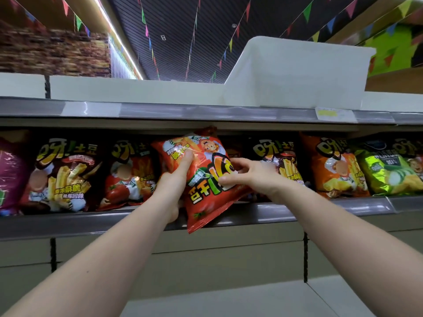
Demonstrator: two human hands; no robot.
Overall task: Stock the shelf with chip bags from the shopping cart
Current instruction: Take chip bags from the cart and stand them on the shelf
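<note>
1. The red chip bag [206, 179] is held upside down and tilted against the front lip of the shelf [343, 208]; its top half is already in the gap between the dark bag with a tomato [128, 175] on its left and the dark bag with fries [279, 163] on its right, while its bottom seam hangs out below the lip
2. Its long axis runs from upper left, deep in the shelf, to lower right, out toward the person, so I judge the coming push must go up and inward along that line
3. The left hand [176, 179] grips the bag's left edge, thumb pressed flat on the front face, the other fingers hidden behind the bag
4. The right hand [242, 177] is at the bag's right edge, thumb and curled fingers pinching the foil near the big lettering
5. Both hands touch the bag; the left sits farther into the shelf gap, the right nearer the lip
6. Writing: the neighbouring bags carry a large yellow "呀!土豆" logo; the leftmost dark bag [66, 175] also reads "香浓酥脆"; the held bag's print is inverted, and its small text is too blurred to read
7. Right of the dark bag with fries stand an orange bag [334, 165] and a green bag [389, 172]
8. The shopping cart is not in view
</note>
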